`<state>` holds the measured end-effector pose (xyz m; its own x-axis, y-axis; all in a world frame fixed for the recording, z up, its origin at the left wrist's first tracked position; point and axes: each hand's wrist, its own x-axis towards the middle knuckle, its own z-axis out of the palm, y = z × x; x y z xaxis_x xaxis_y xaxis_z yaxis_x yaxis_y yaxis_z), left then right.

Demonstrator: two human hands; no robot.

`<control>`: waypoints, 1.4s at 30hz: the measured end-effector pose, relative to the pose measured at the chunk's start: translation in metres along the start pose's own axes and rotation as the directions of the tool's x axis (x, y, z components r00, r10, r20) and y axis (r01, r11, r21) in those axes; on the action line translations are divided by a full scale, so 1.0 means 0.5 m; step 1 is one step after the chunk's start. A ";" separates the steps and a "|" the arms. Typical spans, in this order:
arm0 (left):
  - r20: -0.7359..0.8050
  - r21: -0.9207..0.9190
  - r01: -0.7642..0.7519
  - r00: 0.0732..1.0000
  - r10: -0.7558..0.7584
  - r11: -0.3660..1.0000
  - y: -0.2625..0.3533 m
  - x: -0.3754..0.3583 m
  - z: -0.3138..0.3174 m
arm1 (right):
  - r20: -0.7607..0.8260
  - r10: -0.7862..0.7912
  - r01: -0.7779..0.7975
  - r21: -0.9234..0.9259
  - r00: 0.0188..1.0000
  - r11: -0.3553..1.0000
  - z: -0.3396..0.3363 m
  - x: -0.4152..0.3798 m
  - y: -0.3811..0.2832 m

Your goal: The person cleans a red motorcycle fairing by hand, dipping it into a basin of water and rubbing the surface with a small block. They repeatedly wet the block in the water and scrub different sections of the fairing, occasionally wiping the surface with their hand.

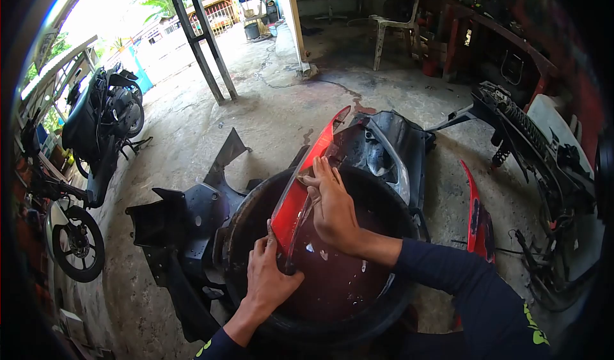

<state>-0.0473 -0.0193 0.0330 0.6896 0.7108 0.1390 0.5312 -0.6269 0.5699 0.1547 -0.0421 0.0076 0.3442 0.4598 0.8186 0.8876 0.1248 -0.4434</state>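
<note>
A long red panel (294,208) slants upright over a round black tub (233,232) of dark reddish liquid (345,283). Its lower end is gripped by my left hand (263,277), with the fingers on the outer side and the thumb toward the inner side. My right hand (332,206) lies against the panel's middle, its fingers stretched out and pointing up; whether something small is under the palm is hidden. Light flecks float on the liquid.
Black plastic fairings lie left (198,213) and behind the tub (409,142). Another red panel (476,222) is on the floor at right, near a motorcycle frame (537,136). A motorcycle (102,123) stands left, a white chair (396,24) at the back.
</note>
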 end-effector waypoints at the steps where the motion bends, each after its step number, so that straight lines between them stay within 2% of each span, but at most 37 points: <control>1: 0.001 -0.002 0.002 1.000 -0.002 1.000 -0.001 0.001 0.001 | 0.003 0.000 0.000 -0.001 1.000 1.000 -0.011 0.022 0.007; 3: -0.012 0.020 -0.012 1.000 0.013 1.000 -0.004 -0.002 0.001 | 0.074 0.246 -0.254 0.131 0.966 0.958 -0.035 0.074 0.032; 5: -0.002 0.002 -0.014 1.000 0.014 1.000 -0.003 -0.001 0.002 | 0.047 0.229 -0.233 0.100 0.972 0.967 -0.014 0.053 0.034; 7: 0.000 -0.015 -0.013 1.000 0.013 1.000 -0.003 0.005 0.002 | 0.007 0.004 -0.004 0.019 1.000 1.000 -0.001 0.011 0.013; 8: 0.002 -0.007 -0.008 1.000 0.008 1.000 -0.006 0.004 0.002 | -0.022 0.018 -0.018 0.010 1.000 1.000 -0.001 0.015 0.034; 9: 0.008 0.002 -0.001 1.000 0.001 1.000 -0.009 0.000 0.003 | 0.122 0.186 -0.205 0.169 0.975 0.964 -0.025 0.048 0.045; 11: 0.022 -0.009 -0.002 1.000 0.002 1.000 -0.011 -0.002 0.003 | 0.064 0.185 -0.188 0.050 0.981 0.981 -0.028 0.074 0.049; 13: 0.026 -0.021 -0.010 1.000 0.011 1.000 -0.011 0.004 0.001 | -0.024 -0.011 0.012 0.035 1.000 0.999 0.004 0.006 0.032; 14: 0.023 -0.017 -0.008 1.000 0.009 1.000 -0.015 0.004 0.001 | 0.042 -0.063 0.063 0.003 0.997 0.998 -0.007 -0.004 0.012; 15: 0.024 -0.016 -0.001 1.000 0.001 1.000 -0.017 0.001 0.004 | 0.044 -0.061 0.061 0.003 0.997 0.998 -0.013 0.011 0.026; 17: 0.034 0.008 -0.011 0.999 0.011 1.000 -0.016 -0.003 0.005 | 0.055 0.079 -0.082 0.065 0.995 0.994 -0.023 0.053 0.061; 19: 0.034 0.030 -0.033 0.999 0.031 0.999 -0.012 -0.001 0.001 | 0.066 0.068 -0.073 0.080 0.996 0.994 -0.021 0.043 0.052; 21: 0.043 -0.020 0.006 0.999 -0.005 1.000 -0.010 0.002 -0.003 | 0.078 -0.087 0.086 0.017 0.993 0.996 -0.011 0.009 0.026; 22: 0.046 -0.020 0.007 0.999 -0.006 1.000 -0.013 0.002 0.000 | 0.049 -0.082 0.077 0.098 0.995 0.992 -0.017 0.017 0.039; 23: 0.038 -0.012 -0.005 0.999 0.005 1.000 -0.021 0.002 0.003 | 0.098 0.006 -0.017 0.119 0.995 0.993 -0.024 0.033 0.059; 25: 0.024 -0.006 -0.015 1.000 0.015 1.000 -0.024 0.001 0.004 | 0.021 -0.009 0.010 -0.024 1.000 1.000 -0.010 0.056 0.070; 27: 0.039 -0.001 -0.034 0.999 0.034 0.999 -0.021 0.004 0.000 | 0.103 0.064 -0.081 0.178 0.993 0.981 -0.016 0.016 0.030; 28: 0.032 -0.001 -0.035 0.999 0.035 0.999 -0.021 0.007 -0.001 | 0.101 -0.060 0.053 0.075 0.993 0.996 -0.014 0.007 0.024; 29: 0.030 0.001 -0.028 0.999 0.028 1.000 -0.024 0.006 0.000 | 0.102 -0.063 0.056 0.077 0.993 0.995 -0.015 0.020 0.039; 31: 0.035 0.002 -0.014 0.999 0.014 1.000 -0.025 0.000 0.002 | 0.117 0.053 -0.063 0.083 0.992 0.995 -0.023 0.060 0.072; 32: 0.045 -0.003 -0.010 0.999 0.010 1.000 -0.019 0.000 0.000 | 0.055 0.000 0.001 -0.024 0.998 1.000 -0.008 0.058 0.072; 33: 0.053 -0.006 -0.011 0.999 0.011 1.000 -0.016 0.003 -0.004 | 0.051 -0.001 0.002 -0.022 0.999 1.000 -0.008 0.045 0.061; 35: 0.045 -0.012 -0.006 0.999 0.007 1.000 -0.018 0.006 -0.007 | 0.098 -0.145 0.145 0.005 0.985 0.989 -0.012 0.011 0.040; 36: 0.048 -0.021 0.005 0.999 -0.004 1.000 -0.020 0.002 -0.005 | 0.165 0.005 -0.038 0.196 0.986 0.980 -0.020 0.015 0.058; 37: 0.053 -0.022 0.009 0.999 -0.008 1.000 -0.020 -0.001 -0.004 | 0.214 0.128 -0.178 0.235 0.968 0.955 -0.024 0.038 0.080; 39: 0.052 0.004 -0.019 0.998 0.019 1.000 -0.019 0.002 -0.004 | 0.057 -0.093 0.095 -0.029 0.994 0.995 -0.019 0.066 0.088; 41: 0.048 -0.010 -0.011 0.999 0.011 1.000 -0.024 0.004 -0.005 | 0.087 -0.111 0.105 0.071 0.990 0.992 -0.004 -0.002 0.058; 42: 0.047 -0.024 0.001 0.999 0.000 1.000 -0.025 0.005 -0.005 | 0.097 -0.166 0.160 0.065 0.981 0.985 -0.012 -0.004 0.023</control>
<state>-0.0535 -0.0089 0.0279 0.7118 0.6951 0.1010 0.5200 -0.6182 0.5894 0.1660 -0.0470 0.0028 0.1608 0.5157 0.8415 0.9096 0.2535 -0.3292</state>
